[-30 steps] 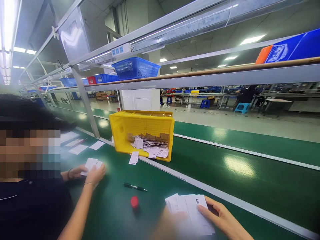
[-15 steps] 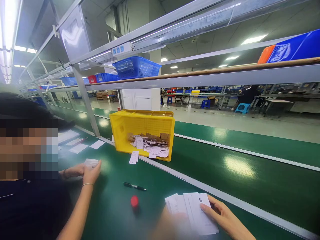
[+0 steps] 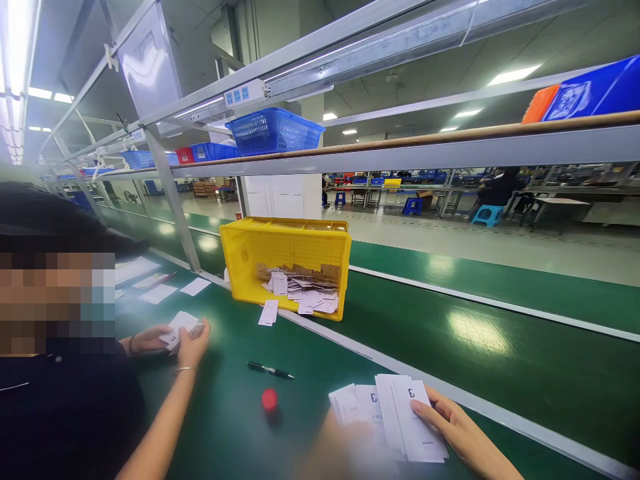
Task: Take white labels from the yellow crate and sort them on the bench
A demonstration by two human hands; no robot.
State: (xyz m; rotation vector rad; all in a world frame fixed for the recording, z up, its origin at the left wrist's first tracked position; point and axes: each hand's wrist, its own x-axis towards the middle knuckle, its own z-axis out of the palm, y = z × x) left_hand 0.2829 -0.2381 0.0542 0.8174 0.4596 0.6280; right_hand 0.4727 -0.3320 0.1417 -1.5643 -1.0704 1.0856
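Observation:
A fan of white printed cards (image 3: 353, 404) spreads between my two hands, above the green table. My right hand (image 3: 453, 427) is closed on the right-hand part of the fan (image 3: 417, 437), thumb on top of the front card and fingers behind. My left hand (image 3: 337, 443) is blurred at the lower edge. It seems to grip the left-hand cards, with its thumb over them, though the fingers are hidden. Left of the cards lie a dark pen (image 3: 271, 370) and a small red round object (image 3: 269, 400).
A yellow bin (image 3: 235, 267), tipped on its side, holds many loose cards (image 3: 315, 293); a few cards (image 3: 269, 312) lie at its lip. At left, a co-worker (image 3: 75, 413) handles white cards (image 3: 181, 325). Overhead runs a shelf (image 3: 425, 148) with a blue basket (image 3: 275, 131).
My right hand has shifted slightly right with its cards, widening the fan and uncovering print on a card beneath. The co-worker's cards have spread apart and tilted.

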